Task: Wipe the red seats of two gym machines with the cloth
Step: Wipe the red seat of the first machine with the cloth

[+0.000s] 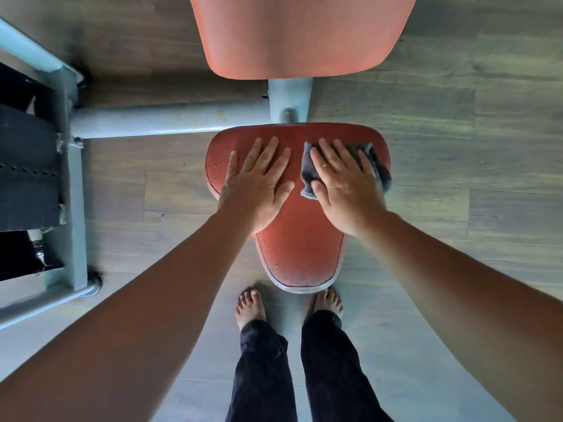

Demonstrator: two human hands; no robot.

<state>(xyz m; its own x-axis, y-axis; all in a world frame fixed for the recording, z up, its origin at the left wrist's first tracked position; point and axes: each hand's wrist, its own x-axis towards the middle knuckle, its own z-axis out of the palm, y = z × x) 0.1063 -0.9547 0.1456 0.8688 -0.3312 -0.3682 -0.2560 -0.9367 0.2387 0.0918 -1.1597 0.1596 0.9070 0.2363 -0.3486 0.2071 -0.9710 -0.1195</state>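
A red padded seat of a gym machine lies directly below me, wide at the far end and narrow toward my feet. My left hand rests flat on the seat's left half, fingers spread, holding nothing. My right hand presses flat on a crumpled grey cloth on the seat's right half. The cloth sticks out to the left of my fingers and past the seat's right edge.
A red backrest pad stands beyond the seat on a grey post. Grey frame tubes run left to a black weight stack. My bare feet stand on the wood floor at the seat's tip.
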